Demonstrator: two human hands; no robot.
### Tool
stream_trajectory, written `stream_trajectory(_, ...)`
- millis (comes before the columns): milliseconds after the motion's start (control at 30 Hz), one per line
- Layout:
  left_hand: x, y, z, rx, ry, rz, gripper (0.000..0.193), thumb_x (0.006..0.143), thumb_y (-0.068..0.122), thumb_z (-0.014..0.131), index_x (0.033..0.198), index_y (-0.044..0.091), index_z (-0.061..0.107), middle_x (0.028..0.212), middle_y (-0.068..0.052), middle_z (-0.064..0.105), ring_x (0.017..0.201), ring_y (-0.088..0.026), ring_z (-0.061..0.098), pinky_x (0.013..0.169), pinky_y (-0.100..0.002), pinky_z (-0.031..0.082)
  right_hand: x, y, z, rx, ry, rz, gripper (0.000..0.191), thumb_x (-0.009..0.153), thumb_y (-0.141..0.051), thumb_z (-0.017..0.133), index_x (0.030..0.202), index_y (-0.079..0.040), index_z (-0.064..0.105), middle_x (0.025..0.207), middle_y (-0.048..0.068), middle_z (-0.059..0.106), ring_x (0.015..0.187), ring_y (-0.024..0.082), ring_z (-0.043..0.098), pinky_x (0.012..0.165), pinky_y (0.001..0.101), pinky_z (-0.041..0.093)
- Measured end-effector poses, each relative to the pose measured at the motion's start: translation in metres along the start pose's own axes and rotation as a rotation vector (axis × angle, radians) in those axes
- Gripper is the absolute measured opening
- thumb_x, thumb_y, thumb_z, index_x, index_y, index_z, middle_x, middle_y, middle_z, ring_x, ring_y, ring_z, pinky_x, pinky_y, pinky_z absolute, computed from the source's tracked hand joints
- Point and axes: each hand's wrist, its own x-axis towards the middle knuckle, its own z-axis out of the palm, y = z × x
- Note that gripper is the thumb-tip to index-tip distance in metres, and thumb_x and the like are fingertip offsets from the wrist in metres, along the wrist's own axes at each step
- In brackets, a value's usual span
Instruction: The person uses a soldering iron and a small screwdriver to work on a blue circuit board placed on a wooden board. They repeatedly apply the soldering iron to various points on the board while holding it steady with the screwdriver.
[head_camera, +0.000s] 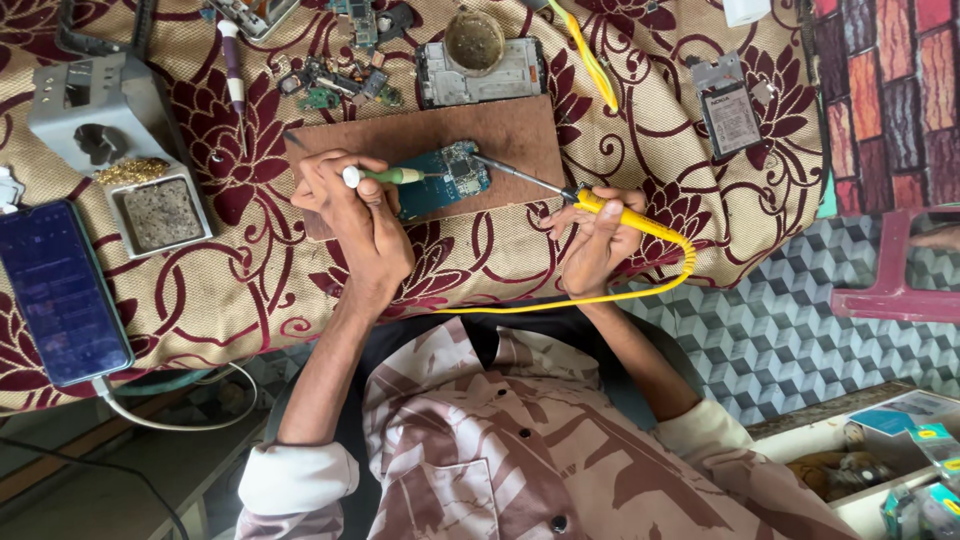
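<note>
The left hand (360, 215) grips a green-handled tool (385, 176), pinning the blue circuit board (447, 178) on the brown wooden board (420, 140). The right hand (597, 240) clasps the yellow soldering iron (600, 205), its long axis slanting up-left, tip at the board's right edge. Best: press steadily, touch only the joint.

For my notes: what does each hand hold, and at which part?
Left hand: green screwdriver, at its handle. Right hand: yellow soldering iron, at its grip.
</note>
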Motion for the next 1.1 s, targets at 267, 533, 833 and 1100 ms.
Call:
stream_trajectory(267, 0.002, -0.002, 0.003, -0.056, -0.02, -0.02, 0.044, 0.115, 0.039, 0.034, 0.109, 0.003, 0.059, 0.106, -0.013, 0.044, 0.107, -0.025, 0.041, 0.098, -0.044, 0.028, 0.0, 0.002, -0.004, -0.032, -0.024, 0.032, 0.031, 0.118, -0.031, 0.037, 0.116, 0.0, 0.04, 0.079, 0.013, 0.057, 0.058, 0.023, 0.065, 0.052, 0.0293, 0.052)
stream_trajectory(533, 0.001, -0.002, 0.003, 0.005, 0.003, -0.006, 0.048, 0.115, 0.041, 0.031, 0.108, 0.004, 0.06, 0.106, -0.013, 0.044, 0.108, -0.027, 0.041, 0.1, -0.046, 0.026, -0.002, 0.006, -0.007, -0.021, 0.016, 0.045, 0.026, 0.117, -0.026, 0.039, 0.113, -0.001, 0.037, 0.084, 0.014, 0.054, 0.056, 0.021, 0.063, 0.053, 0.0303, 0.054)
stream_trajectory(833, 0.002, -0.002, 0.002, 0.004, 0.0, -0.004, 0.05, 0.116, 0.043, 0.03, 0.111, 0.004, 0.061, 0.108, -0.013, 0.045, 0.11, -0.026, 0.041, 0.101, -0.045, 0.026, -0.007, 0.007, -0.01, -0.03, 0.019, 0.046, 0.027, 0.115, -0.026, 0.045, 0.11, 0.0, 0.04, 0.077, 0.013, 0.054, 0.058, 0.022, 0.064, 0.052, 0.0279, 0.052)
stream_trajectory(1100, 0.003, -0.004, 0.001, -0.031, -0.005, 0.05, 0.049, 0.119, 0.039, 0.031, 0.124, -0.004, 0.054, 0.111, -0.011, 0.052, 0.108, -0.024, 0.04, 0.1, -0.044, 0.025, -0.01, 0.005, -0.008, -0.11, -0.014, -0.044, 0.033, 0.113, -0.027, 0.043, 0.105, 0.004, 0.049, 0.094, 0.014, 0.045, 0.06, 0.024, 0.065, 0.049, 0.0301, 0.052)
